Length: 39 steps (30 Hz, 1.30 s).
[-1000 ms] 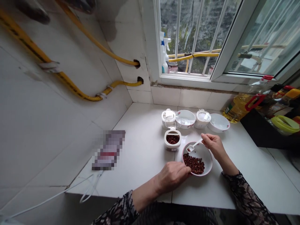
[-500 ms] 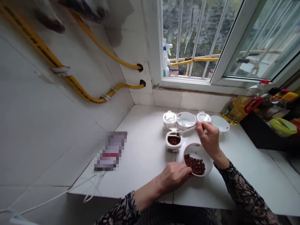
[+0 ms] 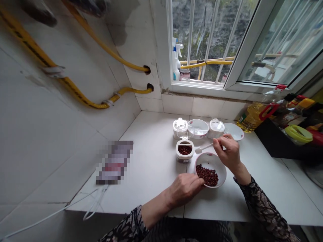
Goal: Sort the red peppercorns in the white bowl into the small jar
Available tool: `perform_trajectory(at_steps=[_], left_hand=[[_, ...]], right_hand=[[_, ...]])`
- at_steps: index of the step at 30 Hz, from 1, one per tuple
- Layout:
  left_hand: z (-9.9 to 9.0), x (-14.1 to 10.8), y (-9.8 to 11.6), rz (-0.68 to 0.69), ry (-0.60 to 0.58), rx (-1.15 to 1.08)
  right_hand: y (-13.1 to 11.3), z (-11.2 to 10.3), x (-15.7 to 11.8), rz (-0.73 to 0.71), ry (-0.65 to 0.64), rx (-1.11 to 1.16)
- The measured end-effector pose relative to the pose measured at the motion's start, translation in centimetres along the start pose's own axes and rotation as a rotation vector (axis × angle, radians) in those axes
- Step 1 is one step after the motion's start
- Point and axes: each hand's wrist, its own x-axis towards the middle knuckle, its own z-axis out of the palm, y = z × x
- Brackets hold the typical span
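My left hand [image 3: 185,189] grips the near left rim of a white bowl [image 3: 221,168], which holds dark red dried spice [image 3: 207,175]. In my right hand [image 3: 227,151] is a small white spoon [image 3: 204,148], its head pointing left between the bowl and an open jar. That jar [image 3: 185,155] stands just beyond the bowl to the left, its clear lid tipped back and more of the red spice inside. No spice can be made out on the spoon.
Behind stand a white jar [image 3: 179,126], a bowl [image 3: 198,128], a second jar [image 3: 216,126] and another bowl [image 3: 234,131]. An oil bottle [image 3: 252,114] and a black condiment box [image 3: 271,143] are at right. A blurred packet [image 3: 114,163] lies left. The window [image 3: 202,43] is above.
The spoon has left the open jar's mouth and moved right and down, towards the bowl; the spice at its tip no longer shows. My left hand keeps its hold on the bowl.
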Motion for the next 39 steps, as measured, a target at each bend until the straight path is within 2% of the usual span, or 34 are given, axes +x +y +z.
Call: perform_trajectory(at_steps=[6,10,14,22,28,39], left_hand=[[-0.1,0.0,0.1,-0.009,-0.016,-0.008],[-0.1,-0.1,0.0,-0.012,-0.025,-0.011],[-0.1,-0.3,0.0,-0.014,-0.038,-0.019],[-0.2,-0.2,0.0,-0.017,-0.041,-0.031],[-0.2,-0.2,0.0,-0.009,-0.029,-0.044],[0.0,-0.2,0.0,0.001,-0.014,-0.027]], right_hand=[[2.7,-0.6,-2.1,-0.054,-0.210,-0.042],[2.8,-0.6,-2.8,-0.064,-0.328,-0.053],[2.4,-0.2,-3.2,0.022,-0.421,0.048],[2.8,-0.1,-3.5,0.314,-0.364,0.218],[3.2,0.0,-3.7,0.586,-0.349,0.441],[3.3,0.6,-3.8,0.729,-0.302,0.542]])
